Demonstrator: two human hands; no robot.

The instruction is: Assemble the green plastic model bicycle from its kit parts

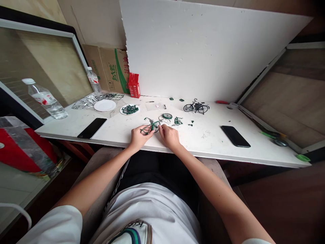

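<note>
The left hand point(139, 139) has its thumb and fingers clamped on a green, thin-framed, plastic-looking miniature bicycle point(151, 124) near the front edge of the white, flat tabletop point(198, 142), while the right hand point(170, 135) bunches its fingertips at the dark, spoked wheel point(156, 126), though I cannot tell whether they pinch it; too hard a squeeze could bend the slim frame. Just beyond, a turning wrist could knock the loose, round, green-rimmed wheel point(167, 116) or the angular green frame piece point(178, 120), and a careless forearm could scatter the tiny, dark-green bits point(192, 121)
</note>
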